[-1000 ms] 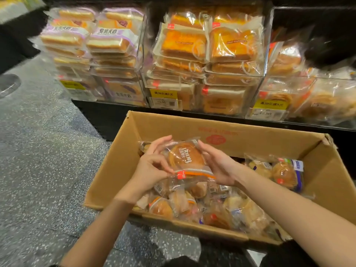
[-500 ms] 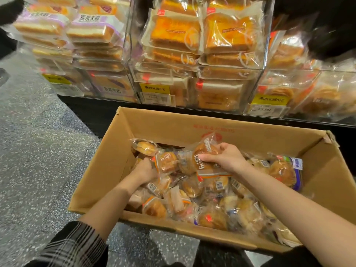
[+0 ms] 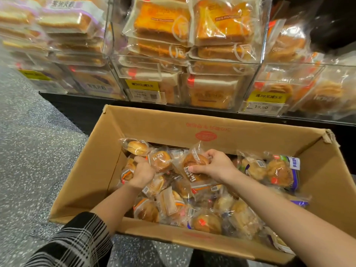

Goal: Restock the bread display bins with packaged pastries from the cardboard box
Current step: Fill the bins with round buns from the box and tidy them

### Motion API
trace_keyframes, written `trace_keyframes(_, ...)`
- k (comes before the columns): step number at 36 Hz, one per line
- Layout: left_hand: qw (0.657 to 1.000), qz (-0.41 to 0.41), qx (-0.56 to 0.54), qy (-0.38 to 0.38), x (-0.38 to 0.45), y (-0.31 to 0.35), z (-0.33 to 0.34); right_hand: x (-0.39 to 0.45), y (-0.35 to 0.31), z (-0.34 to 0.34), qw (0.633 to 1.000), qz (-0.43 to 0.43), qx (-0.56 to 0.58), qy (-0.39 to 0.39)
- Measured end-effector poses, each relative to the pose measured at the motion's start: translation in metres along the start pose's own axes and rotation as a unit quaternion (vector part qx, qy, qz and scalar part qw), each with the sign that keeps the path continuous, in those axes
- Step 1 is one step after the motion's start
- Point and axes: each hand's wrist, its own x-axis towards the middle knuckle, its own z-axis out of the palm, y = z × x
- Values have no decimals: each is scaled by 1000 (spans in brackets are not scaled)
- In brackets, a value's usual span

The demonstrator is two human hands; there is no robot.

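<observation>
I saw a matt brown cardboard box (image 3: 173, 128). Inside it, the pastry packets (image 3: 194, 166) wore clear, glossy plastic film that crinkled. Behind the box, the display bins (image 3: 256, 70) looked like transparent shiny acrylic. Left of the box, the floor (image 3: 38, 151) was speckled grey stone, faintly polished.

floor (image 3: 34, 151): grey speckled stone, fills left of frame + strip at bottom center | shelf base (image 3: 73, 105): black, runs across mid-frame left to right | price tags (image 3: 141, 85): yellow, center & right, right one reads 19.90 | bg upper right: dark, detail n/a | light: warm, glare on clear plastic up top
</observation>
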Motion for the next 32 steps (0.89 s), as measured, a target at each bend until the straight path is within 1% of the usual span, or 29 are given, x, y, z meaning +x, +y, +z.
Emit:
trace_keyframes(2, 999, 5, -39, 26, -2, 0, -1, 0, 0, 1, 1000, -3, -3, -5)
trace_keyframes(4, 997, 5, -74, 34, -4, -1, -3, -1, -1, 0, 1000, -6, -2, -6)
trace_keyframes(10, 973, -40, -224, 42, -3, 4, -6, -6, -2, -5, 1000, -14, -11, -3)
trace_keyframes(13, 966, -40, -255, 3, -13, 10, -10, -6, 0, -10, 1000, -11, -19, 7)
trace_keyframes(17, 971, 15, -219, -91, -51, 26, -20, -10, 6, -27, 1000, 3, 3, 28)
trace_keyframes(19, 965, 57, -210, -144, -70, 35, -25, -16, 8, -37, 998, 6, 43, 33)
trace_keyframes(21, 958, 100, -207, -173, -87, 46, -29, -25, 10, -48, 994, 0, 100, 44)
trace_keyframes(24, 940, 124, -270, -170, -107, 62, -29, -39, 14, -66, 980, -15, 187, 66)
trace_keyframes(28, 941, 154, -256, -157, -129, 90, -29, -59, 21, -94, 960, -5, 264, 92)
trace_keyframes(30, 935, 170, -272, -149, -139, 105, -27, -72, 23, -108, 940, -4, 325, 99)
trace_keyframes(32, 928, 191, -288, -139, -147, 121, -24, -86, 26, -122, 913, 1, 400, 84)
